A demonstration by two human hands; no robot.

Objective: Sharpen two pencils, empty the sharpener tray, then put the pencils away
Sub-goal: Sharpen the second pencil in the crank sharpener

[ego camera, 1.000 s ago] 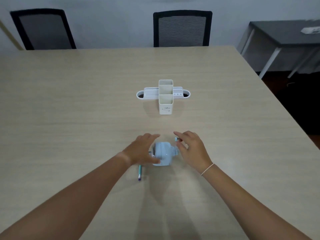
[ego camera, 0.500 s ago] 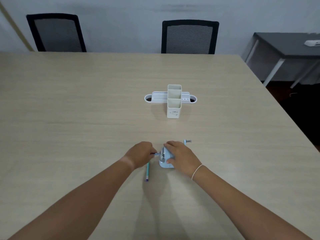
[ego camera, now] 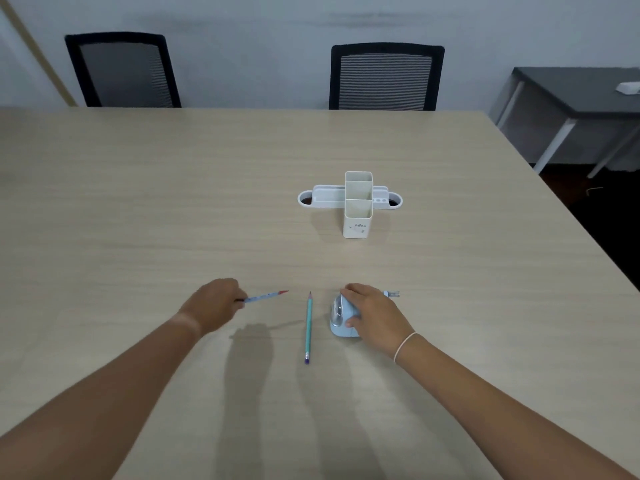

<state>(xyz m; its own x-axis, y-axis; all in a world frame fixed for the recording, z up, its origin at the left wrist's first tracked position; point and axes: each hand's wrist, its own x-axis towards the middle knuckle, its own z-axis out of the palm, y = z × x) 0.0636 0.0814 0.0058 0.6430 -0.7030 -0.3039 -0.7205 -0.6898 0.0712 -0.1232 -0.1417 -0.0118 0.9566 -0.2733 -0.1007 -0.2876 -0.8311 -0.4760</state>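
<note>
From the head view, the left hand (ego camera: 216,304) pinches a blue pencil (ego camera: 265,296) clear of the worktop (ego camera: 138,209), its red tip showing a point, so that one looks sharpened. A teal pencil (ego camera: 308,327) lies between the hands. The right hand (ego camera: 375,315) grips the sharpener (ego camera: 337,318). Emptying its tray and filling the white holder (ego camera: 358,206) farther off seem still to do.

Both forearms were bare with no sleeves in view, the left hand (ego camera: 216,303) wore nothing, and the right hand (ego camera: 375,315) had only a thin white band (ego camera: 403,346) looped once around its wrist, plain and unmarked.
</note>
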